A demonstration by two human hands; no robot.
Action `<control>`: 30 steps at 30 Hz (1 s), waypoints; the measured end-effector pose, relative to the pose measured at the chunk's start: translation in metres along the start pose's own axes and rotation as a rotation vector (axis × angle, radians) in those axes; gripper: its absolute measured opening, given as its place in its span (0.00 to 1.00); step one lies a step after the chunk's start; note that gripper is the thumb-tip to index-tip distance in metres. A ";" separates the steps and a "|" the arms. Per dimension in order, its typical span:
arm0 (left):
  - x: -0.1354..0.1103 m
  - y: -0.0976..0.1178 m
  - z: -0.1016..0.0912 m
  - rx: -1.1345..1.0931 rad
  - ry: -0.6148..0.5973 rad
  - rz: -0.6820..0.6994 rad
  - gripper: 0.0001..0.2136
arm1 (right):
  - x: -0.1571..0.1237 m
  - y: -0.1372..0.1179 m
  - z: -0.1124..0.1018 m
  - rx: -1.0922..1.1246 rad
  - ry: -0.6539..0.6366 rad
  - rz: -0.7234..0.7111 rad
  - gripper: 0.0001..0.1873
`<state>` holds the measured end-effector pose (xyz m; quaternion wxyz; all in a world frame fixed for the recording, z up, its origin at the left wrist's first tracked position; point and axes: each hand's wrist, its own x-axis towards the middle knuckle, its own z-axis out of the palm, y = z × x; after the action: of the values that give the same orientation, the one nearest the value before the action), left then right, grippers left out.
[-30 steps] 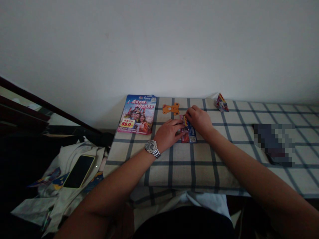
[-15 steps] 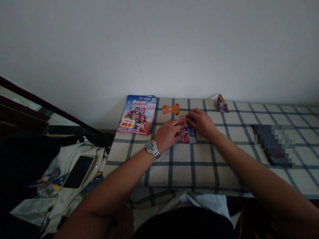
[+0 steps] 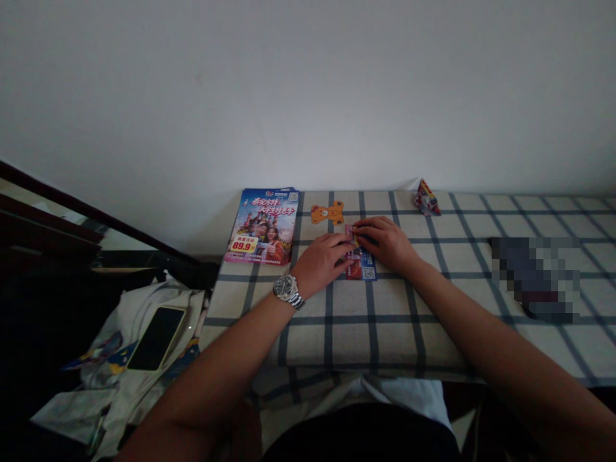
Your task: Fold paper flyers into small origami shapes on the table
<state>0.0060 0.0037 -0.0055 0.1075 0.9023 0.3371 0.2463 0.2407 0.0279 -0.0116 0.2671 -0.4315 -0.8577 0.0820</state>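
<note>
A small folded flyer [image 3: 368,272], red on its left half and blue with a QR code on its right, lies flat on the checked tablecloth [image 3: 308,333]. My left hand [image 3: 321,262], with a metal watch [image 3: 287,290] on the wrist, holds its left side between bent fingers and thumb. From the right, my right hand [image 3: 387,244] curls its fingers over the upper part and presses on it. Both hands partly hide the paper. Just behind them lies an orange bear-shaped cutout [image 3: 328,213].
A stack of printed flyers [image 3: 262,228] sits at the table's back left. Near the wall stands a folded paper pyramid [image 3: 427,197]. A dark, pixelated object [image 3: 529,279] lies on the right. Beside the table, a phone [image 3: 157,339] rests on pale cloth and papers.
My right hand's fingers have slid left across the top of the folded flyer, nearer my left hand. My left hand keeps its place on the paper. The view has shifted slightly.
</note>
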 end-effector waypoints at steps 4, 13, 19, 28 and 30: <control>-0.002 -0.001 -0.004 0.031 -0.007 0.024 0.11 | 0.000 -0.001 0.001 0.016 0.009 0.012 0.15; -0.002 0.008 -0.011 -0.014 -0.086 0.044 0.17 | -0.002 -0.003 0.003 0.011 0.106 0.086 0.13; -0.004 0.002 -0.011 0.035 -0.027 -0.045 0.22 | -0.002 0.002 0.006 -0.014 0.165 0.078 0.09; -0.007 -0.015 -0.013 0.094 0.049 -0.176 0.20 | -0.007 0.004 0.000 0.002 0.122 -0.018 0.10; -0.007 -0.017 -0.013 0.089 0.044 -0.170 0.19 | -0.007 0.006 -0.001 0.019 0.106 -0.021 0.10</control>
<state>-0.0143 0.0124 -0.0032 0.0803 0.8688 0.4252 0.2407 0.2491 0.0255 -0.0156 0.3172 -0.4237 -0.8460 0.0641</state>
